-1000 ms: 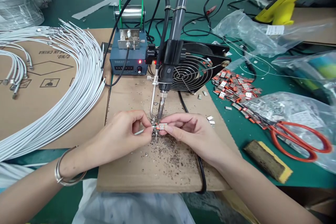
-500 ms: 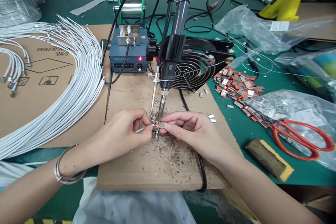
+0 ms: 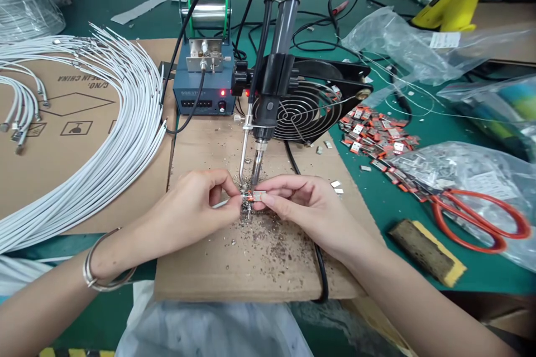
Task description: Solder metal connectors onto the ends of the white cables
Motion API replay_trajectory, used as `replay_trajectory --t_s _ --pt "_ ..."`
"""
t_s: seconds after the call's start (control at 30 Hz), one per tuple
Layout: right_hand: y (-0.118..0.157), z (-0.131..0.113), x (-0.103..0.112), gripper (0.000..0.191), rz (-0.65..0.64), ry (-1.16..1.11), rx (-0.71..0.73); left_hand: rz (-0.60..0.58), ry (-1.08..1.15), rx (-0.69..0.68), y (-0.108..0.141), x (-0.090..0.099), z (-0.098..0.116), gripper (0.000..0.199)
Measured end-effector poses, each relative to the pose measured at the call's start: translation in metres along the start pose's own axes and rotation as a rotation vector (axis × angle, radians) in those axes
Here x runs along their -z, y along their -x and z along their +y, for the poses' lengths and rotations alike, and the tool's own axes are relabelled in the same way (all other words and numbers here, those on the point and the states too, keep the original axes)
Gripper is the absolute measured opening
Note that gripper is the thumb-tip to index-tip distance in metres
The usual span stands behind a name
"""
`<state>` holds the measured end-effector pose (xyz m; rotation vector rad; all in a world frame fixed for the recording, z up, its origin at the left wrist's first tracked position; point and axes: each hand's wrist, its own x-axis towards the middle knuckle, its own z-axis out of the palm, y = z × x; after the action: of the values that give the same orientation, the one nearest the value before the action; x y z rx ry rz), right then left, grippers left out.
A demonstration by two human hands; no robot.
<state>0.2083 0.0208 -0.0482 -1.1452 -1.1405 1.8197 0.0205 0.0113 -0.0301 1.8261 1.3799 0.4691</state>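
Note:
My left hand (image 3: 209, 201) pinches the end of a white cable (image 3: 220, 203) between thumb and fingertips. Opposite it, my right hand (image 3: 301, 203) grips a small USB connector (image 3: 259, 196) with a metal shell and an orange-red part. The cable end meets the connector right under the tip of a mounted soldering iron (image 3: 257, 164). Beside the iron, a thin metal solder feed tube (image 3: 243, 159) comes down to the same spot. Fingertips partly cover the joint, so its wires cannot be made out.
A blue solder feeder (image 3: 204, 92) with a solder reel stands behind, next to a black fan (image 3: 312, 109). White cables (image 3: 138, 139) fan out at left. Connectors (image 3: 377, 131), red-handled scissors (image 3: 481, 220) and a sponge (image 3: 425, 254) lie right. Solder bits litter the cardboard (image 3: 201, 276).
Both hands stay almost in place, still holding the cable and connector at the iron tip. The whole view has shifted very slightly.

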Motion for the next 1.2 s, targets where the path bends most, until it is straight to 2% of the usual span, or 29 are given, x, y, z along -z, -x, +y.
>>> replay_trajectory --t_s 0.67,0.83,1.07,1.2 --pt "0.002 -0.001 0.0 0.013 0.03 0.026 -0.026 -0.012 -0.038 0.011 0.0 0.0 0.001 0.015" --pt "0.002 -0.002 0.003 0.012 -0.009 0.069 -0.013 -0.013 -0.058 -0.005 0.002 -0.001 0.004 0.014" --pt "0.027 -0.005 0.0 0.008 -0.08 0.068 0.043 -0.053 -0.153 -0.051 0.024 0.0 0.023 0.011" --pt "0.047 -0.004 -0.006 0.009 -0.068 0.102 0.11 -0.064 -0.201 -0.093 0.038 0.0 0.031 0.012"
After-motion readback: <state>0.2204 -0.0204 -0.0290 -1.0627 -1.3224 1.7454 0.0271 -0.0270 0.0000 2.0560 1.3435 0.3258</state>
